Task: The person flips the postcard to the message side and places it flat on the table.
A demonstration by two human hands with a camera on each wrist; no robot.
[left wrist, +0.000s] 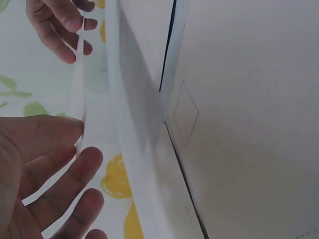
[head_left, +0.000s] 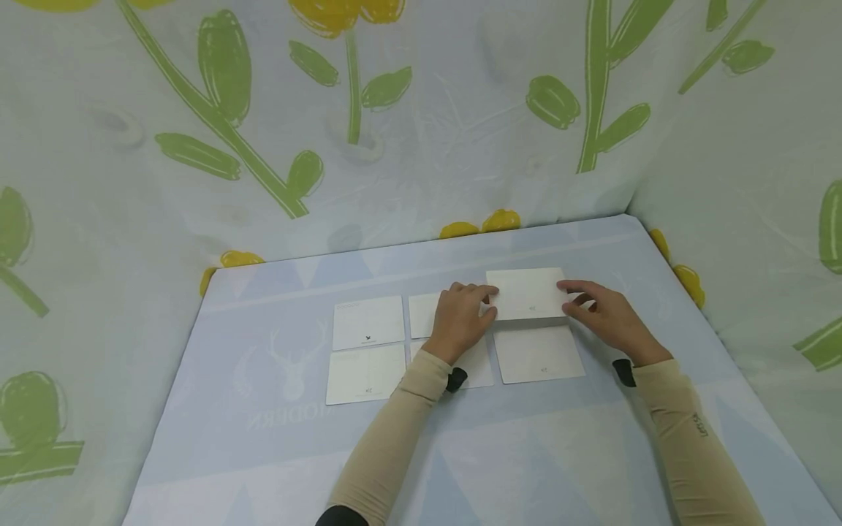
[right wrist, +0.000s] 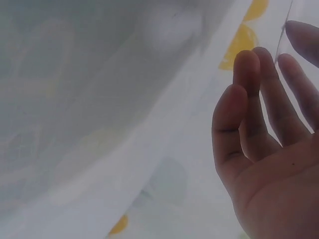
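A white card [head_left: 526, 291] is held up over the table between both hands, a shadow along its lower edge. My left hand [head_left: 458, 321] pinches its left edge between thumb and fingers; in the left wrist view the card [left wrist: 78, 84] appears edge-on as a thin strip. At the opposite edge, my right hand [head_left: 613, 321] holds it by thumb and fingertips. Directly below lies another white card [head_left: 541, 356] with a small dark mark. Further cards, one at upper centre [head_left: 421, 315] and one at lower centre [head_left: 479, 367], are partly hidden by my left hand and forearm.
To the left, an upper card [head_left: 368, 320] and a lower card [head_left: 365, 376] lie almost edge to edge. Pale blue patterned cloth covers the table [head_left: 263, 453]. Hanging flower-print fabric [head_left: 427, 168] encloses the back and sides.
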